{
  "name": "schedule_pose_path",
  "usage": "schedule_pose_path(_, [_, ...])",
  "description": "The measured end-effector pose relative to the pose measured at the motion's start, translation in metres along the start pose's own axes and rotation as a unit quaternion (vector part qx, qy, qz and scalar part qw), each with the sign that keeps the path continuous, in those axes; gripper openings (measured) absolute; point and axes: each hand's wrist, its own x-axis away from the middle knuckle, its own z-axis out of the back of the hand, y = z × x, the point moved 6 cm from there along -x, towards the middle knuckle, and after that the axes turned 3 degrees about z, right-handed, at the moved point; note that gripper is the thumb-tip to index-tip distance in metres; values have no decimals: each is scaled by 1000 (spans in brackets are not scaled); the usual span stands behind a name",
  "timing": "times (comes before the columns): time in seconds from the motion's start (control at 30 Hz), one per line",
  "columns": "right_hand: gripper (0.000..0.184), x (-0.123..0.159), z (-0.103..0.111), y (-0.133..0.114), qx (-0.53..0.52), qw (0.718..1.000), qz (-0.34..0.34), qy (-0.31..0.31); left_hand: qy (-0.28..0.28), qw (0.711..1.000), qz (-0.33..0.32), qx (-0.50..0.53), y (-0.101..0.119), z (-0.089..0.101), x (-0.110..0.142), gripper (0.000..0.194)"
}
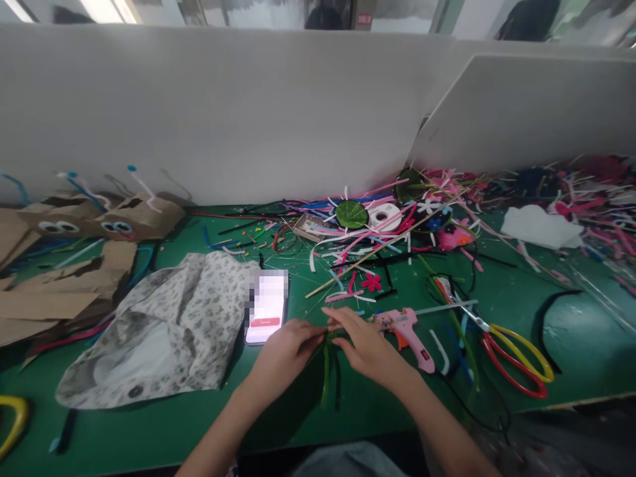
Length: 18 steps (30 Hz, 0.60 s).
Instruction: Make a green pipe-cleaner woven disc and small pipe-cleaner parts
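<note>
My left hand (291,348) is closed, its fingertips pinched on a green pipe cleaner (326,381) whose strands hang down between my hands. My right hand (368,344) meets it from the other side, fingers curved over the same spot and thumb below. The held upper part is mostly hidden by my fingers. Just right of my right hand lies a pink hot glue gun (410,338) with a clear glue stick (442,307) out of its back. A phone (268,308) with a lit screen lies beside my left hand.
A floral cloth (173,331) and brown cardboard pieces (59,291) with googly-eyed boxes (142,218) lie left. Scissors (517,358) with red and yellow handles lie right. Behind are heaped pipe cleaners (358,248), a white roll (385,217), crumpled paper (541,226) and a white partition (223,112).
</note>
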Motion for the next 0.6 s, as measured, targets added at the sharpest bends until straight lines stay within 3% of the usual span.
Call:
schedule_pose_path(0.1, [60, 4, 1, -5, -4, 1000, -8, 3, 21, 1000, 12, 15, -6, -7, 12, 27])
schedule_pose_path(0.23, [61, 19, 8, -13, 72, 996, -19, 47, 75, 997, -4, 16, -13, -4, 18, 22])
schedule_pose_path(0.33, [43, 36, 6, -18, 127, 984, -30, 124, 108, 993, -34, 10, -12, 4, 14, 23])
schedule_pose_path(0.43, [9, 47, -8, -17, 167, 966, -67, 185, 110, 992, -63, 5, -5, 8, 9, 26])
schedule_pose_path(0.6, [9, 38, -33, -13, 228, 949, -108, 191, 95, 992, -79, -15, 5, 4, 5, 24])
